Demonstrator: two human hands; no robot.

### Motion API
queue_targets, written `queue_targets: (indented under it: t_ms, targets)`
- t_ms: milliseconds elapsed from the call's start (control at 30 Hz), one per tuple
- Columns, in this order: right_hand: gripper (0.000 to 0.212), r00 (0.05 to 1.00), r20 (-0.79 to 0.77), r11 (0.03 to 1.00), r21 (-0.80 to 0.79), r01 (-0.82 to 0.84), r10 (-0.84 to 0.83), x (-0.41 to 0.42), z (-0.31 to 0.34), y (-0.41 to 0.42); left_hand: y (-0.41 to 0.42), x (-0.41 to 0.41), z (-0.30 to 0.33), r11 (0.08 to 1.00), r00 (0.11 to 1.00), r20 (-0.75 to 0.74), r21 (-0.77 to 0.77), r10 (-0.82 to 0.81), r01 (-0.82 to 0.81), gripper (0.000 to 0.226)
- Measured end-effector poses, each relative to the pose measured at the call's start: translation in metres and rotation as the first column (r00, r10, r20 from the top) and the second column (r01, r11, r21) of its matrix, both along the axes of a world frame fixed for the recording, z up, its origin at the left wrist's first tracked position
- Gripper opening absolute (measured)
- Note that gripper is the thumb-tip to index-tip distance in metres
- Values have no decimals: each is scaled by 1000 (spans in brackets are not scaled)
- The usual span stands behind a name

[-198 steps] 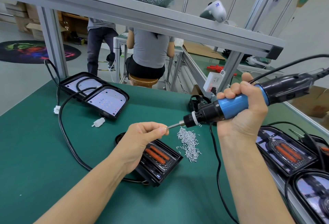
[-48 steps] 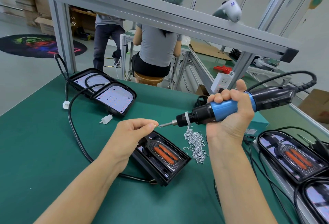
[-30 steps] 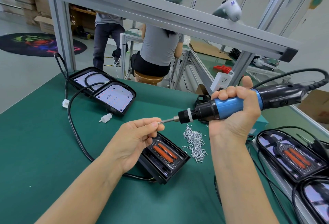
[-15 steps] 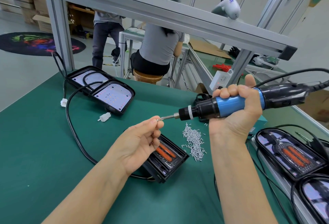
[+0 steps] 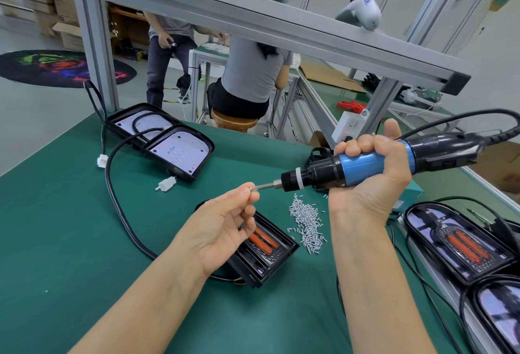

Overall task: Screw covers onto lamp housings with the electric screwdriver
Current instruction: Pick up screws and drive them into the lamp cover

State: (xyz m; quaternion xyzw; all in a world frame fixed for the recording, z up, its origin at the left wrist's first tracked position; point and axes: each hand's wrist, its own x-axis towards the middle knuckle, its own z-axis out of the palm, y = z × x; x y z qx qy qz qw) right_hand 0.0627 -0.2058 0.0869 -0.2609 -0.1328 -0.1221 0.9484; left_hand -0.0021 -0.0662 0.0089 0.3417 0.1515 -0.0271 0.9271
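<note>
My right hand [image 5: 374, 182] grips the blue and black electric screwdriver [image 5: 363, 164], held level above the table with its bit pointing left. My left hand [image 5: 222, 227] pinches a small screw [image 5: 252, 188] between thumb and forefinger at the bit's tip. Below my left hand lies a black lamp housing [image 5: 267, 252] with two orange strips under its cover, partly hidden by my fingers. A heap of loose silver screws [image 5: 305, 220] lies just right of it on the green mat.
Two open housings with white LED boards [image 5: 180, 151] and black cables [image 5: 118, 201] lie at the back left. More covered lamps [image 5: 458, 244] line the right edge. An aluminium frame rail [image 5: 253, 16] crosses overhead. Two people are at the bench behind.
My left hand has stayed at the bit's tip with the screw. The screwdriver has hardly moved, and the view has shifted slightly.
</note>
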Motion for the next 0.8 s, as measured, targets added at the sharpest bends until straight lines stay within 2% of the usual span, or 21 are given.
queue_targets:
  t_ms: [167,300,400,500,800]
  targets:
    - [35,1000,-2,1000,2,21,-21,-1,0,0,-3,-1,-2,1000,999,26,2,27,-28,18]
    - [38,1000,-7,999,-8,31,-31,-2,-2,2,-7,-3,-4,981,988,76,132,131,-140,12]
    - [37,999,12,998,-42,36,-36,-3,-3,3,-6,-5,-5,901,959,162,336,230,-273,13]
    - [35,999,20,998,-45,38,-37,-2,-3,2,-5,-5,-4,786,932,272,509,239,-350,20]
    - [37,997,36,997,-37,62,-61,-2,-4,3,-1,-2,-5,593,918,337,702,211,-394,26]
